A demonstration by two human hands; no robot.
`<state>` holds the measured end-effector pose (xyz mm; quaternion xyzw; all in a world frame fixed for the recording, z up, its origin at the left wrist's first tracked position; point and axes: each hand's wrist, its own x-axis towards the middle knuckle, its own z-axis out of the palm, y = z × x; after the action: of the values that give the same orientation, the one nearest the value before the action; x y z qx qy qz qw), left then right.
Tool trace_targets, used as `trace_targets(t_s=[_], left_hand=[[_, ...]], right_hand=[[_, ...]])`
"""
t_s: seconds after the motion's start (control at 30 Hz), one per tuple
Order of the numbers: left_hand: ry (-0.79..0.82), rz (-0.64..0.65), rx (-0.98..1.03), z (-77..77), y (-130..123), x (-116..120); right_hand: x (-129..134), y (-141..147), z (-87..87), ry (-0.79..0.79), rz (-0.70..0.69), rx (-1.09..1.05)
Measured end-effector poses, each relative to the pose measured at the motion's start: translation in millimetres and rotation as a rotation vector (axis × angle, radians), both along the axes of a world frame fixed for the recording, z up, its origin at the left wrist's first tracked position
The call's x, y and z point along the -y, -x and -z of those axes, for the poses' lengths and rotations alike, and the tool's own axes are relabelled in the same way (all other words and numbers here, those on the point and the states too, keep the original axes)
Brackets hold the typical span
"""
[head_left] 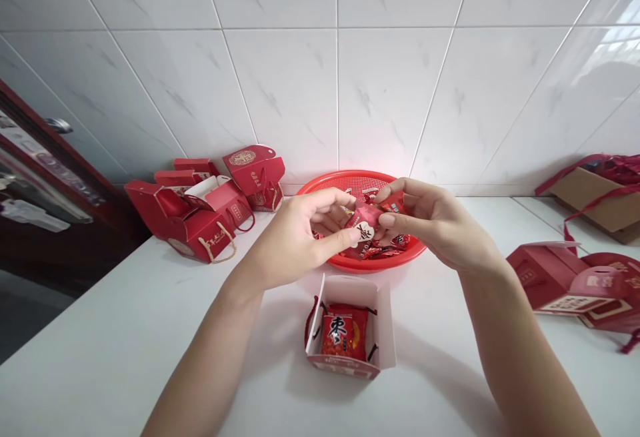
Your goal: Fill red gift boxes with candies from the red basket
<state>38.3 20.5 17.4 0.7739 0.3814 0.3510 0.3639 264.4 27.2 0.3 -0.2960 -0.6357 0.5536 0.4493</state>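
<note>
Both hands are raised over the near side of a red plastic basket (380,265). Between them is a pinkish-red snack packet (367,214) with a pale patch and dark lettering. My left hand (295,237) grips its left side, thumb in front. The thumb of my right hand (440,224) presses its right edge, fingers curled behind. Another red wrapper shows inside the right hand's curl; I cannot tell whether it is held. Several red packets lie in the basket, partly hidden by the hands. Below stands an open-topped box (387,337), white inside, containing a red packet (345,334).
Several red gift boxes (200,224) with cord handles stand at the left. More red boxes (560,277) are at the right, near a brown cardboard box (595,197) with red ribbons. A tiled wall (280,90) closes off the back of the white table (190,317).
</note>
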Motion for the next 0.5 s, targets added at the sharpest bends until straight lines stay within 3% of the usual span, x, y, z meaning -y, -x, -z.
trace_targets(t_s=[0.17, 0.37, 0.43, 0.5], left_hand=[[0.03, 0.092, -0.103, -1.2, 1.3, 6.7], [-0.01, 0.205, -0.465, -4.2, 6.9, 15.9], [-0.059, 0.289, -0.576, -4.3, 5.6, 19.0], [-0.073, 0.384, -0.662, -2.6, 2.5, 21.8]], right_hand=[[8.5, 5.5, -4.1, -0.052, 0.002, 0.12], [18.8, -8.2, -18.2, -0.28, -0.05, 0.524], [22.2, -12.6, -20.8, -0.289, -0.151, 0.607], [25.8, -13.0, -20.6, -0.267, -0.346, 0.669]])
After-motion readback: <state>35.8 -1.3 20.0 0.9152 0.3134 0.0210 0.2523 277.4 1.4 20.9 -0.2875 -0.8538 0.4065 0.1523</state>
